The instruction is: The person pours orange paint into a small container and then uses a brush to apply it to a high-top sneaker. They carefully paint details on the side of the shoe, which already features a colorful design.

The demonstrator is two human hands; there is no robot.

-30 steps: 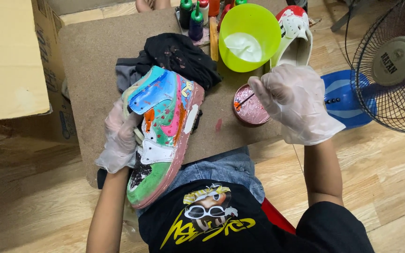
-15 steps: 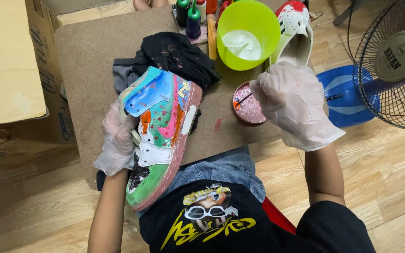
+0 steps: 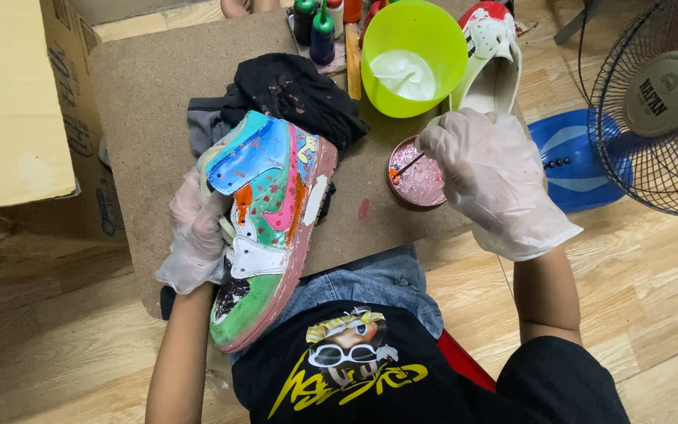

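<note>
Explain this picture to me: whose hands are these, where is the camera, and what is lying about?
The camera sits on a person's head and looks down at their own two gloved hands. The left hand holds a brightly painted sneaker over the lap. The right hand dips a thin brush into a small pot of pinkish paint. These rest on a brown board, along with a green bowl of white paint, a black rag, paint bottles and a second shoe. A fan stands to the right.
</note>
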